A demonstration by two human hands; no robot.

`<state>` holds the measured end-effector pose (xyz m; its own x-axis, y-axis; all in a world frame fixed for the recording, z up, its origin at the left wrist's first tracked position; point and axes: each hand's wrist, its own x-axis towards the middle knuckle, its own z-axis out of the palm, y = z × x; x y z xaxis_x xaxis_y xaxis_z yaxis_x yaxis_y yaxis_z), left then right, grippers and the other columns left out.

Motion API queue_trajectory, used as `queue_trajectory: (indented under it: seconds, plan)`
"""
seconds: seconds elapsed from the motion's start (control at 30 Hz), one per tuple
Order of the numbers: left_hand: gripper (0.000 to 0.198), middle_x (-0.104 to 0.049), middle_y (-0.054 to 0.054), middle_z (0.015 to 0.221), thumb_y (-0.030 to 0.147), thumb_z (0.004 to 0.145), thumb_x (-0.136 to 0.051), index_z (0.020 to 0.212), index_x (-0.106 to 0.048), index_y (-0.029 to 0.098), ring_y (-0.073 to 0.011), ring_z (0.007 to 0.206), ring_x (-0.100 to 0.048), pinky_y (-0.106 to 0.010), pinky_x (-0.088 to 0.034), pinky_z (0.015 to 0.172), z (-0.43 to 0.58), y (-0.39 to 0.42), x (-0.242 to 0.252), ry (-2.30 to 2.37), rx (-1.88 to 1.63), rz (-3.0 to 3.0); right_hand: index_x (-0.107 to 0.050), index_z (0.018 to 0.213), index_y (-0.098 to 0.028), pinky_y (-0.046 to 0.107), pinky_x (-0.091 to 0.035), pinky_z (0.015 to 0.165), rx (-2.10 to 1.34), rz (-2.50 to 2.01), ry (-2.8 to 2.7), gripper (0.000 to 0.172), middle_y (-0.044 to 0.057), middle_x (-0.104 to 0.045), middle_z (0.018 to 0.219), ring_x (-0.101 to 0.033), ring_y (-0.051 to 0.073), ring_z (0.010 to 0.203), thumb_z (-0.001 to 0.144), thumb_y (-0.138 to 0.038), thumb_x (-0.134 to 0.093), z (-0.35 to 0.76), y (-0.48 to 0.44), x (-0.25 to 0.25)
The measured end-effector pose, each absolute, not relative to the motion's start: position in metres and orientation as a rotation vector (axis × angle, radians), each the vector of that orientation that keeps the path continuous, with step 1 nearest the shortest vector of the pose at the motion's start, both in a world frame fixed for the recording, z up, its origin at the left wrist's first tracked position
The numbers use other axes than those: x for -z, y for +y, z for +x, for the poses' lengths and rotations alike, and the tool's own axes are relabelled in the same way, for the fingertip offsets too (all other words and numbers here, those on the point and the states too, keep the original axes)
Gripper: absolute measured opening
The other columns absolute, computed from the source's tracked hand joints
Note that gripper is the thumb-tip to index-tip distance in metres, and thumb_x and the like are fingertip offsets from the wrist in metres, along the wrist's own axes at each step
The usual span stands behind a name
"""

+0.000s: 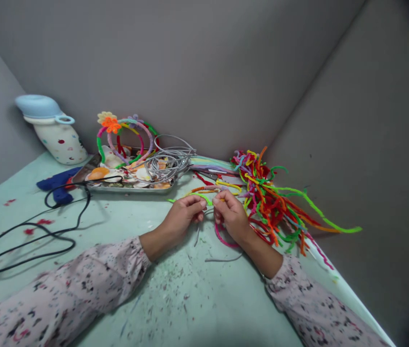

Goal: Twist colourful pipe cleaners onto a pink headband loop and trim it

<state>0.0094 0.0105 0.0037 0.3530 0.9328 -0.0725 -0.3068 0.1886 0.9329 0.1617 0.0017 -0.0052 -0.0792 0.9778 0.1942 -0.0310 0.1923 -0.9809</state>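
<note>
My left hand (184, 214) and my right hand (232, 217) are close together above the table, both closed in a pinch. A bright green pipe cleaner (204, 196) runs between their fingertips, its tail showing left of my left hand. Grey wire (222, 260) shows below my hands, with loose ends. A pink fuzzy-wrapped curve (222, 237) is partly covered by my right hand. Just beyond my fingers lies an orange-brown pipe cleaner (206, 188). My fingers hide exactly how the green piece meets the wire.
A heap of coloured pipe cleaners (265, 207) lies right, near the wall. Behind are a metal tray (135, 191), wrapped hoops with flowers (111, 124) and a grey wire coil (171, 161). Left are a blue glue gun (61, 185), black cord (70, 243) and a blue-lidded bottle (60, 142).
</note>
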Motion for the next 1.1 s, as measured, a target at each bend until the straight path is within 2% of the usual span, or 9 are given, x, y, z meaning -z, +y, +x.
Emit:
queue_trajectory:
  seconds: [0.33, 0.57, 0.87, 0.97, 1.1]
  plan:
    - [0.014, -0.053, 0.002, 0.062, 0.026, 0.078, -0.067, 0.084, -0.064, 0.013, -0.0048, 0.051, -0.045, -0.015, -0.033, 0.047, 0.0098, 0.009, 0.0, 0.763, -1.0, 1.03, -0.047, 0.077, -0.022, 0.019, -0.034, 0.04, -1.15, -1.018, -1.317, 0.018, -0.01, -0.045, 0.048, -0.042, 0.008, 0.038, 0.085, -0.035, -0.057, 0.163, 0.0036, 0.0063]
    - [0.014, -0.055, 0.0, 0.063, 0.026, 0.077, -0.066, 0.079, -0.065, 0.012, -0.0055, 0.051, -0.046, -0.017, -0.033, 0.048, 0.0092, 0.0091, -0.0028, 0.778, -0.985, 1.065, -0.047, 0.077, -0.022, 0.02, -0.034, 0.04, -1.166, -1.017, -1.305, 0.018, -0.01, -0.046, 0.047, -0.042, 0.008, 0.039, 0.085, -0.035, -0.057, 0.1634, 0.0028, 0.0061]
    - [0.015, -0.053, 0.003, 0.055, 0.028, 0.077, -0.065, 0.075, -0.062, 0.014, -0.0059, 0.049, -0.044, -0.018, -0.031, 0.048, 0.0099, 0.0087, -0.001, 0.877, -1.028, 1.163, -0.047, 0.077, -0.022, 0.02, -0.034, 0.04, -1.149, -1.034, -1.336, 0.018, -0.01, -0.046, 0.048, -0.042, 0.008, 0.039, 0.086, -0.035, -0.056, 0.1625, 0.003, 0.0072]
    - [0.018, -0.053, 0.003, 0.052, 0.032, 0.079, -0.064, 0.08, -0.064, 0.014, -0.0067, 0.048, -0.044, -0.019, -0.033, 0.049, 0.0096, 0.0054, -0.0053, 0.919, -1.038, 1.232, -0.047, 0.078, -0.022, 0.02, -0.033, 0.04, -1.11, -1.025, -1.353, 0.018, -0.01, -0.045, 0.048, -0.041, 0.008, 0.039, 0.087, -0.035, -0.055, 0.1617, 0.001, 0.0059]
    - [0.026, -0.057, 0.002, 0.061, 0.036, 0.078, -0.065, 0.091, -0.064, 0.014, -0.0074, 0.048, -0.048, -0.02, -0.035, 0.048, 0.0093, 0.0012, -0.0092, 0.847, -1.023, 1.237, -0.049, 0.08, -0.022, 0.021, -0.035, 0.043, -1.02, -0.988, -1.352, 0.017, -0.009, -0.047, 0.05, -0.043, 0.009, 0.043, 0.088, -0.035, -0.054, 0.1622, -0.0025, 0.001]
